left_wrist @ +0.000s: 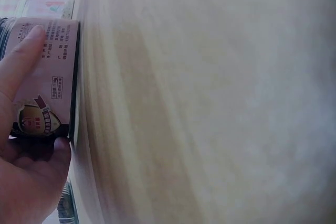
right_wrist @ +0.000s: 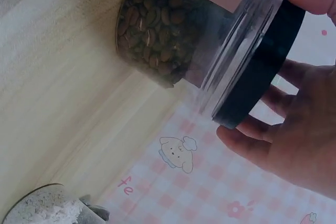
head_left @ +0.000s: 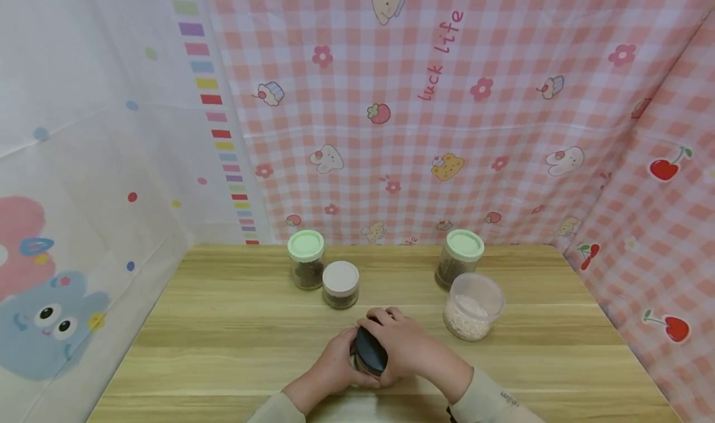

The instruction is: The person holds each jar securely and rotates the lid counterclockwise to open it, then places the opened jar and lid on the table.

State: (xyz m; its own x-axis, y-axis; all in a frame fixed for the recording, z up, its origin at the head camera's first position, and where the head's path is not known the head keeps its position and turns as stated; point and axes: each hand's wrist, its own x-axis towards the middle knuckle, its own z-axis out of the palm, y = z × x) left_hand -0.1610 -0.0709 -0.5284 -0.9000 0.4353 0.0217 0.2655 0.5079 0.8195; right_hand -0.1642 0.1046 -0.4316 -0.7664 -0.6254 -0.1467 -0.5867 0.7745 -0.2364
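Observation:
A clear jar of brown beans (right_wrist: 157,30) stands near the front middle of the table, with a pink printed label (left_wrist: 39,66) on its side. Its black lid (head_left: 371,350) sits on top; whether it is screwed tight cannot be told. My left hand (head_left: 333,364) grips the jar's body low down, thumb and fingers around the label. Around the rim of the lid curl the fingers and thumb of my right hand (head_left: 409,347). In the right wrist view the same lid (right_wrist: 262,66) shows between thumb and fingertips.
Behind the hands, to the left, are a green-lidded jar (head_left: 307,268) and a low white-lidded jar (head_left: 341,286). Another green-lidded jar (head_left: 458,262) stands at the back right. In front of it is a lidless clear tub (head_left: 477,296) holding pale flakes.

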